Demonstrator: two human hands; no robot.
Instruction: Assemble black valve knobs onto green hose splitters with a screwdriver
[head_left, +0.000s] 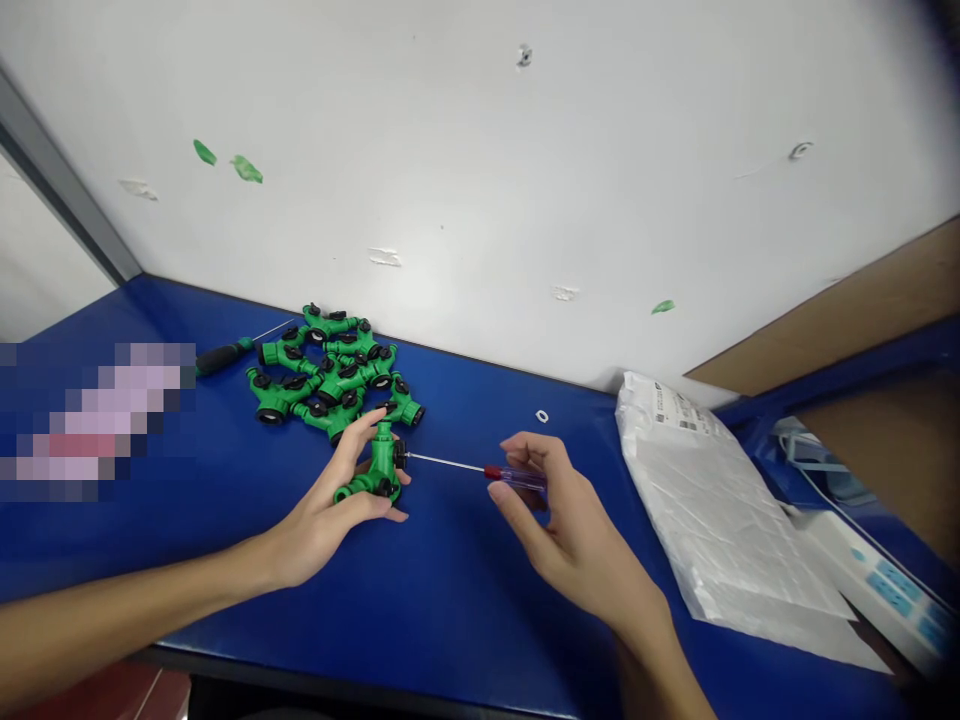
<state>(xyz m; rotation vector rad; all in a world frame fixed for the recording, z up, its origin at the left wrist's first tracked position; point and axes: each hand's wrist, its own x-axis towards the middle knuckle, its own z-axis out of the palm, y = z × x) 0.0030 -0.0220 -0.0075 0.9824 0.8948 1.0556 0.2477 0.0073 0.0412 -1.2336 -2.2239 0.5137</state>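
My left hand [330,505] grips a green plastic hose connector [382,470] with black end fittings, its fingers wrapped around the body. My right hand [559,525] pinches a small screwdriver [514,476] with a red and clear handle. Its thin steel shaft points left, and the tip reaches the black fitting on the held connector. Just behind my left hand lies a heap of several matching green connectors [330,375]. My fingertips are close to the heap's front edge.
The bench has a blue top [465,590] against a white wall. A black-handled screwdriver [223,357] lies left of the heap. A small white ring [541,416] sits further right, beside a white plastic bag [712,510]. A white power strip [877,585] lies at the right, and a pixelated patch covers the far left.
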